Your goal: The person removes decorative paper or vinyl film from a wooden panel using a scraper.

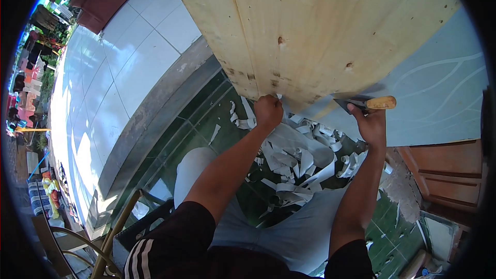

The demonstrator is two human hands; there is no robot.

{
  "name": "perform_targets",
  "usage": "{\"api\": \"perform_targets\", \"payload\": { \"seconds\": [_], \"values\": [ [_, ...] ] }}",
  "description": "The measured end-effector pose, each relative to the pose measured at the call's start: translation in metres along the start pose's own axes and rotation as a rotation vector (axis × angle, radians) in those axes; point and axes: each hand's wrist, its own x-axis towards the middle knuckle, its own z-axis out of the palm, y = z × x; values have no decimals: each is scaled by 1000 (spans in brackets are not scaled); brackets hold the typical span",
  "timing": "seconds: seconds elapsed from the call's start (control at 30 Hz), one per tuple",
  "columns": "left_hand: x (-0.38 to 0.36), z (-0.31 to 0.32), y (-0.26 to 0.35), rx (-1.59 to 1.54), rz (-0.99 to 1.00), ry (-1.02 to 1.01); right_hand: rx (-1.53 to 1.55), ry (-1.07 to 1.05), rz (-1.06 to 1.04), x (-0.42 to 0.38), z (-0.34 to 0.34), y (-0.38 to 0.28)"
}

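A large wooden panel point(310, 26) leans in front of me, with bare wood over most of it. Pale grey-blue patterned covering point(429, 98) remains along its lower right. My right hand point(372, 126) is closed round a putty knife with a wooden handle point(382, 103), its metal blade point(354, 101) lying against the panel at the border of wood and covering. At the panel's lower edge, my left hand point(268, 112) is closed in a fist. A small white bit shows beside its fingers, but what they grip is hidden.
Curled scraps of peeled covering point(294, 157) litter the green tiled floor point(194, 137) between my knees. A raised step point(150, 90) with white tiles runs along the left. Brown wooden panelling point(444, 168) stands at right, and a metal-framed chair point(116, 232) at lower left.
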Motion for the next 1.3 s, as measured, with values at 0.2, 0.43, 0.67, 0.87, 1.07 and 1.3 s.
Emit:
{"api": "perform_targets", "payload": {
  "seconds": [0.2,0.43,0.67,0.87,1.07,1.3],
  "values": [
    [-25,1,-13,195,-51,-101,30,9,-35,4,1,2],
    [-106,18,-65,508,-169,-344,22,57,-48,13,4,16],
    [-200,1,-68,728,-192,-1128,39,38,-64,15,4,20],
    [-151,12,-31,661,27,-765,-52,53,-96,14,7,20],
    [-89,-11,-13,264,335,-577,-24,99,-137,9,12,20],
    [-61,-47,-5,249,339,-815,-11,82,-139,2,9,15]
  ]
}}
